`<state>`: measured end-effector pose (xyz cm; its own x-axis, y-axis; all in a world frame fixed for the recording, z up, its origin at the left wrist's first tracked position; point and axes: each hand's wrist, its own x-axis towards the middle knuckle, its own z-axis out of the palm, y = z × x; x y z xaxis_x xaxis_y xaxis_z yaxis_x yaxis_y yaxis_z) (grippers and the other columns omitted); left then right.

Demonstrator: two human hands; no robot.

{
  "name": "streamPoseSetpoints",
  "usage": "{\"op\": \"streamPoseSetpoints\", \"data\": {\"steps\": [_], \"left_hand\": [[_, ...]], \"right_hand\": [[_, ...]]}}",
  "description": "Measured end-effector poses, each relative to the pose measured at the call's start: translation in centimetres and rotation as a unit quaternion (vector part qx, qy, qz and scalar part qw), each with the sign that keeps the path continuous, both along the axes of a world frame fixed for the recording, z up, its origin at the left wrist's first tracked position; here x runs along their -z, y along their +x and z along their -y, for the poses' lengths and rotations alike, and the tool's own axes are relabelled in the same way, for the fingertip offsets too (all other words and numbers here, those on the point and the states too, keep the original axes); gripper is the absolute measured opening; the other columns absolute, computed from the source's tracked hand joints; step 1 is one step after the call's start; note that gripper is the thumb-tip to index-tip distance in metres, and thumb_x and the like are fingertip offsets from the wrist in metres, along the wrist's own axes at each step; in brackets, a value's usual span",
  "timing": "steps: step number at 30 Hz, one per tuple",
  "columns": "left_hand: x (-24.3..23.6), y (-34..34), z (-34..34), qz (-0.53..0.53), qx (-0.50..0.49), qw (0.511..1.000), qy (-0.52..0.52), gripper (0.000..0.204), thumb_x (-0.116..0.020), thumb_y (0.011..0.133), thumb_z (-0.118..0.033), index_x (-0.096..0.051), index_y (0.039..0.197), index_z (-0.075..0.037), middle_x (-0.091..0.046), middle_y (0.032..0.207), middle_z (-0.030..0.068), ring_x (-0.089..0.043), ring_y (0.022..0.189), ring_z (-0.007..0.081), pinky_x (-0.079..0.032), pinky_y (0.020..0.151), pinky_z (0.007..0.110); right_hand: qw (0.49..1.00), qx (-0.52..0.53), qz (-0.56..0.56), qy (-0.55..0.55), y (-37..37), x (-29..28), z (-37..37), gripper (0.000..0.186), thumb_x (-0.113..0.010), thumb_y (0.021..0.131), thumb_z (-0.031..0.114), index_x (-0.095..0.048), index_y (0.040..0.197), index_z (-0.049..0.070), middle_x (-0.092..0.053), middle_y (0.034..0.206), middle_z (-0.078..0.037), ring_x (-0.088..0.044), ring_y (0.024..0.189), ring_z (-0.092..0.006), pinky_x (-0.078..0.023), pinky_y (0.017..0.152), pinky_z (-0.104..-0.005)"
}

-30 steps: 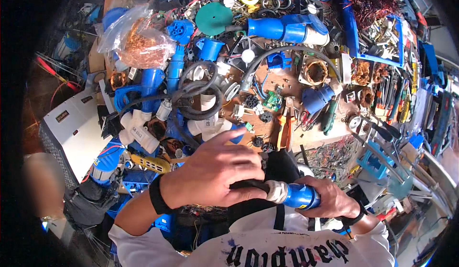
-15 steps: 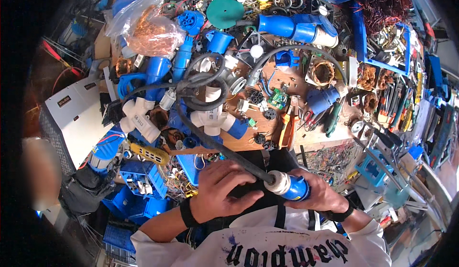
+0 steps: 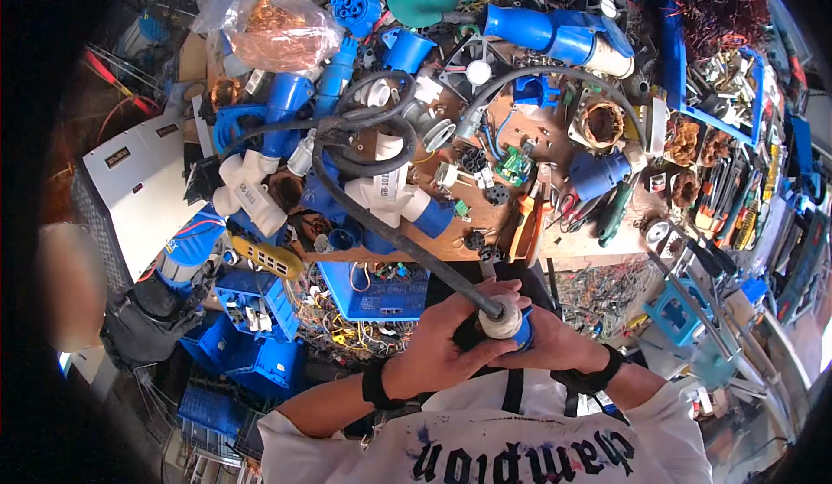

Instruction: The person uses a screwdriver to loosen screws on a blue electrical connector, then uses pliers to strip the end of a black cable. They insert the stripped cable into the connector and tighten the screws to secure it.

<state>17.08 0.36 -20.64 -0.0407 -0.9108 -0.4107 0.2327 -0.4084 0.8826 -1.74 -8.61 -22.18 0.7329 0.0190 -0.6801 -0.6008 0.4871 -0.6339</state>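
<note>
Close in front of my body is a blue industrial plug with a white ribbed collar (image 3: 503, 318), its collar end facing up. My right hand (image 3: 559, 343) is closed around its blue body. My left hand (image 3: 435, 345) is wrapped about the white collar from the other side, thumb in front and fingers behind. Out of the collar runs a thick black cable (image 3: 403, 240), which rises to the left and lies coiled on the workbench (image 3: 555, 248). The plug's lower end is hidden by my hands.
Orange-handled pliers (image 3: 525, 224), a green-handled screwdriver (image 3: 614, 215) and a green circuit board (image 3: 515, 168) lie on the bench. White pipe fittings (image 3: 250, 191) and blue connectors (image 3: 286, 103) crowd the left. A blue crate (image 3: 373, 298) with wires sits below the bench edge.
My left hand has moved right from beside the cable and closed on the plug's white collar. The plug has tilted more upright in my right hand and shifted slightly left.
</note>
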Motion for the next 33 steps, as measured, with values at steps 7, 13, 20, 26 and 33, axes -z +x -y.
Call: {"op": "streamPoseSetpoints", "data": {"steps": [7, 13, 20, 26, 33], "left_hand": [[0.3, -1.6, -1.1, 0.045, -0.027, 0.998, 0.033, 0.045, -0.075, 0.080, -0.010, -0.056, 0.120, 0.001, -0.066, 0.113, 0.0144, -0.064, 0.103, 0.0217, -0.049, 0.089, 0.034], [0.5, -3.6, -2.3, 0.011, -0.107, 0.991, 0.083, 0.040, -0.075, 0.081, -0.012, -0.058, 0.115, 0.000, -0.067, 0.107, 0.0121, -0.064, 0.097, 0.0198, -0.049, 0.085, 0.032], [0.4, -4.5, -3.4, 0.043, -0.109, 0.988, 0.102, 0.033, -0.070, 0.085, -0.015, -0.055, 0.111, -0.001, -0.063, 0.109, 0.0118, -0.060, 0.100, 0.0189, -0.046, 0.089, 0.033], [-0.2, -5.4, -5.7, 0.033, -0.171, 0.977, 0.126, 0.033, -0.068, 0.083, -0.011, -0.057, 0.112, 0.001, -0.065, 0.105, 0.0125, -0.062, 0.097, 0.0193, -0.046, 0.088, 0.033], [-0.9, -6.2, -10.1, 0.009, -0.252, 0.953, 0.171, 0.036, -0.068, 0.083, -0.011, -0.055, 0.114, 0.003, -0.066, 0.103, 0.0129, -0.062, 0.097, 0.0184, -0.046, 0.088, 0.033]], "right_hand": [[0.995, -0.012, 0.078, -0.067, -0.5, 1.1, 1.3, 0.090, -0.086, 0.068, 0.026, -0.035, 0.139, 0.006, -0.047, 0.134, -0.012, -0.047, 0.123, -0.0238, -0.040, 0.103, -0.0358], [0.997, 0.041, 0.025, -0.062, -3.9, 3.4, 3.7, 0.070, -0.080, 0.075, 0.018, -0.043, 0.133, 0.005, -0.053, 0.126, -0.010, -0.056, 0.108, -0.0181, -0.047, 0.093, -0.0336], [0.945, 0.197, -0.095, -0.243, -5.5, 7.8, 2.3, 0.045, -0.067, 0.086, 0.008, -0.046, 0.125, 0.003, -0.057, 0.114, -0.011, -0.062, 0.093, -0.0166, -0.053, 0.078, -0.0296], [0.937, 0.215, -0.112, -0.252, -5.3, 10.8, 0.7, 0.052, -0.068, 0.084, 0.009, -0.042, 0.129, 0.003, -0.055, 0.113, -0.011, -0.060, 0.096, -0.0188, -0.054, 0.076, -0.0299], [0.906, 0.206, -0.140, -0.344, -5.1, 13.8, -0.1, 0.058, -0.070, 0.082, 0.015, -0.040, 0.130, 0.000, -0.054, 0.110, -0.015, -0.058, 0.096, -0.0238, -0.052, 0.078, -0.0340]]}}
